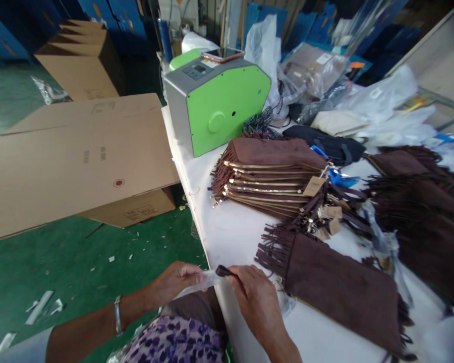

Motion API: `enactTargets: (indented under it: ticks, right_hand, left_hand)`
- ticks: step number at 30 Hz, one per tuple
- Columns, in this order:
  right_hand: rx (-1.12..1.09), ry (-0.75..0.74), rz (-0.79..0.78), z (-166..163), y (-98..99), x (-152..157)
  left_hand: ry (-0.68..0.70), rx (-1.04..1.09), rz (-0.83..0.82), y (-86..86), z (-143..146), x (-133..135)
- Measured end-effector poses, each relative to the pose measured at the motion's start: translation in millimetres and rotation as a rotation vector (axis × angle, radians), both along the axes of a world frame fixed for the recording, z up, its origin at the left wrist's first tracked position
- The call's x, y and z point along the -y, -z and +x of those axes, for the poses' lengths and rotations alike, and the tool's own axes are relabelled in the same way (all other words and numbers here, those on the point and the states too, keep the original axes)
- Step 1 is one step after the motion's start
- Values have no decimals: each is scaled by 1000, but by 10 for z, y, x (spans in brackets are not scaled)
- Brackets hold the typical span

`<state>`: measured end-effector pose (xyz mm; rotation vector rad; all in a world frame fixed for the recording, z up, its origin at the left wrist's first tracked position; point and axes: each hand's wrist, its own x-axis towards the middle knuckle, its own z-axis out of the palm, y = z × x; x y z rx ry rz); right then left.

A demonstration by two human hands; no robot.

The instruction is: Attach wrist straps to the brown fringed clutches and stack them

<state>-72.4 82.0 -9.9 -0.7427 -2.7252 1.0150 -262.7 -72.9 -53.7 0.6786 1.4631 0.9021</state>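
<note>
My left hand, with a silver bracelet at the wrist, pinches a strip of whitish translucent plastic film over the table's front edge. Closed round a dark brown strap, my right hand is just to the right, and the strap's looped end touches the film. Beside the right hand lies a brown fringed pouch, flat on the white table. Behind it is a stack of the same brown pouches with gold zippers, clasps and a cardboard tag.
A green and grey machine with a phone on top stands at the back. Plastic-wrapped goods are piled behind. More brown fringed pouches lie at right. Cardboard boxes stand left, above a green floor with scraps.
</note>
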Motion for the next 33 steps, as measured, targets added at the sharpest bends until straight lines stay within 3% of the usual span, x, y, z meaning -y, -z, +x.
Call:
enactTargets:
  ticks: [13, 21, 26, 33]
  right_hand:
    - [13, 3, 48, 30, 20, 21]
    - [47, -86, 45, 72, -11, 0]
    - [76, -112, 82, 54, -6, -2]
    - [105, -71, 82, 80, 62, 39]
  left_hand:
    - [-33, -88, 22, -122, 44, -53]
    - [-89, -34, -15, -32, 116, -78]
    - [-61, -54, 3, -25, 155, -77]
    - [13, -92, 27, -173, 311, -180]
